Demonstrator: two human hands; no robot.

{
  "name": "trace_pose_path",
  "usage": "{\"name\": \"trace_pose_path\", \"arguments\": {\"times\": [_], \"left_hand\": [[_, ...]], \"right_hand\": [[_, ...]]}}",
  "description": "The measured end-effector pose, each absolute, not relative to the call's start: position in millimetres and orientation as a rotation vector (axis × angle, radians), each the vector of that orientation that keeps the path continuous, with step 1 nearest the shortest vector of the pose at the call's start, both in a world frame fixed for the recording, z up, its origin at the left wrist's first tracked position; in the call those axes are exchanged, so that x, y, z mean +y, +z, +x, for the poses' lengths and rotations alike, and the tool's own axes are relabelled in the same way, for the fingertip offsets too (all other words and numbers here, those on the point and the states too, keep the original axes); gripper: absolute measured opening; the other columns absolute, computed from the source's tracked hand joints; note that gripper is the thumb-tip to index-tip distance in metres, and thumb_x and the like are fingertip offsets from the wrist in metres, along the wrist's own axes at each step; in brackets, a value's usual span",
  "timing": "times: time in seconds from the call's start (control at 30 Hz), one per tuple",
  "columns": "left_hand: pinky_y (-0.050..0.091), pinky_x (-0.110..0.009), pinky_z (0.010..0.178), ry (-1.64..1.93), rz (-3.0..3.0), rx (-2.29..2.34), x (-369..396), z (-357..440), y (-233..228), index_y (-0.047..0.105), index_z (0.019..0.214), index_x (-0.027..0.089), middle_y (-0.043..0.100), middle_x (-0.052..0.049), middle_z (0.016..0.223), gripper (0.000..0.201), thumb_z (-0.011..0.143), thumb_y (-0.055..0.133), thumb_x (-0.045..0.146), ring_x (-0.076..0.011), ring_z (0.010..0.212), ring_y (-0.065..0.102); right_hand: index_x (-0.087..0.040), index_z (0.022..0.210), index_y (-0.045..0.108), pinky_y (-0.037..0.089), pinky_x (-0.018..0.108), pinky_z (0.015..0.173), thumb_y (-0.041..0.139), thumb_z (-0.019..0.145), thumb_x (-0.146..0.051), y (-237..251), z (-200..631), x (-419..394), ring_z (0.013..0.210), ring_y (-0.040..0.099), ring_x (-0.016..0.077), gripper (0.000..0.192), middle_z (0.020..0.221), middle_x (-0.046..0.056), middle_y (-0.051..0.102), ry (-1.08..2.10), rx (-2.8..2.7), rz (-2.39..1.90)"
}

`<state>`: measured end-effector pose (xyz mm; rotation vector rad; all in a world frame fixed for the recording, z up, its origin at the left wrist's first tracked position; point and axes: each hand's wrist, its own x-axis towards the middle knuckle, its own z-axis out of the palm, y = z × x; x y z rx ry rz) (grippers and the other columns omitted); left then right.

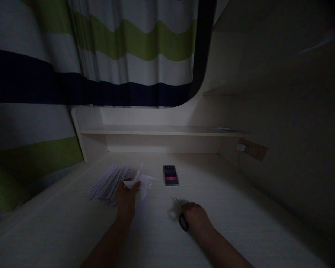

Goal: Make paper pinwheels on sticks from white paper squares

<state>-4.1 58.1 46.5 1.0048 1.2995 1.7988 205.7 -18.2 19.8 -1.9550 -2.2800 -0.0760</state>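
Note:
The scene is dim. My left hand (127,199) pinches a small piece of white cut paper (139,182) above the pale desk (240,223). Just left of it lies a fanned stack of white paper sheets (108,182). My right hand (195,219) rests on the desk, closed around the dark handles of a pair of scissors (181,216); the blades point up and left and look blurred. A dark phone (170,175) lies flat on the desk beyond and between both hands.
A low shelf (162,130) runs along the back of the desk. A striped curtain (128,48) in white, green and navy hangs behind. On the right wall sits a socket with a white plug (248,148).

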Motion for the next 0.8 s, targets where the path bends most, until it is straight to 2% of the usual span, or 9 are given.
{"name": "trace_pose_path", "arguments": {"times": [0.07, 0.13, 0.2, 0.33, 0.43, 0.53, 0.7, 0.8], "left_hand": [[0.047, -0.026, 0.052, 1.804, 0.943, 1.245, 60.0, -8.1, 48.6, 0.051, 0.078, 0.017, 0.057, 0.002, 0.066, 0.034, 0.051, 0.07, 0.026, -0.0125, 0.055, 0.058], [0.047, -0.026, 0.055, 1.816, 0.896, 1.199, 60.5, -10.1, 50.1, 0.051, 0.078, 0.017, 0.057, 0.001, 0.067, 0.033, 0.051, 0.07, 0.024, -0.0127, 0.058, 0.058], [0.047, -0.026, 0.055, 1.815, 0.872, 1.182, 60.6, -10.7, 50.8, 0.052, 0.077, 0.017, 0.057, 0.001, 0.068, 0.033, 0.051, 0.07, 0.024, -0.0128, 0.059, 0.058], [0.047, -0.026, 0.055, 1.83, 0.833, 1.15, 62.3, -12.3, 51.2, 0.051, 0.076, 0.017, 0.057, 0.0, 0.07, 0.032, 0.051, 0.07, 0.022, -0.0131, 0.061, 0.058], [0.048, -0.025, 0.055, 1.862, 0.787, 1.11, 64.2, -15.5, 51.1, 0.051, 0.074, 0.019, 0.056, 0.001, 0.07, 0.03, 0.051, 0.071, 0.02, -0.0132, 0.062, 0.058], [0.048, -0.026, 0.054, 1.887, 0.739, 1.082, 66.3, -19.1, 49.6, 0.051, 0.071, 0.019, 0.057, 0.001, 0.07, 0.029, 0.05, 0.071, 0.019, -0.0144, 0.062, 0.057], [0.049, -0.028, 0.054, 1.911, 0.684, 1.028, 70.7, -24.4, 45.6, 0.05, 0.07, 0.018, 0.058, 0.001, 0.069, 0.029, 0.049, 0.07, 0.018, -0.0166, 0.063, 0.059], [0.049, -0.027, 0.053, 1.917, 0.672, 1.025, 72.7, -26.8, 43.8, 0.049, 0.071, 0.018, 0.058, 0.001, 0.068, 0.03, 0.049, 0.07, 0.019, -0.0162, 0.062, 0.059]], "right_hand": [[-0.009, 0.092, 0.063, 0.042, 0.031, 0.074, 0.043, 0.071, -0.002, 11.0, 197.4, -20.5, 0.085, 0.058, 0.0254, 0.03, 0.09, 0.016, 0.064, -0.054, -2.329, -1.921], [-0.006, 0.11, 0.054, 0.04, 0.033, 0.08, 0.039, 0.072, -0.002, 3.3, 190.7, -25.0, 0.095, 0.054, 0.0261, 0.041, 0.104, 0.017, 0.059, -0.032, -2.354, -1.873], [-0.004, 0.12, 0.044, 0.037, 0.037, 0.085, 0.037, 0.072, -0.002, -1.1, 186.1, -30.1, 0.103, 0.049, 0.0273, 0.048, 0.114, 0.019, 0.053, 0.023, -2.367, -1.833], [-0.003, 0.121, 0.041, 0.036, 0.036, 0.088, 0.039, 0.071, -0.006, 3.9, 180.0, -38.3, 0.107, 0.047, 0.0269, 0.051, 0.119, 0.021, 0.048, 0.178, -2.432, -1.707], [-0.006, 0.113, 0.05, 0.036, 0.031, 0.089, 0.042, 0.071, -0.01, 16.1, 174.6, -42.6, 0.103, 0.05, 0.024, 0.043, 0.113, 0.018, 0.054, 0.263, -2.439, -1.582], [-0.006, 0.095, 0.061, 0.041, 0.029, 0.079, 0.046, 0.07, -0.017, 23.6, 168.9, -44.9, 0.09, 0.056, 0.024, 0.03, 0.097, 0.018, 0.061, 0.342, -2.369, -1.65], [-0.01, 0.072, 0.066, 0.043, 0.029, 0.06, 0.055, 0.063, -0.018, 19.5, 168.2, -25.3, 0.067, 0.059, 0.0226, 0.016, 0.074, 0.013, 0.065, 0.364, -2.188, -1.642], [-0.013, 0.058, 0.065, 0.042, 0.03, 0.063, 0.054, 0.064, -0.012, 22.1, 168.7, 9.7, 0.067, 0.059, 0.0213, 0.012, 0.066, 0.008, 0.064, 0.364, -2.123, -1.541]]}}
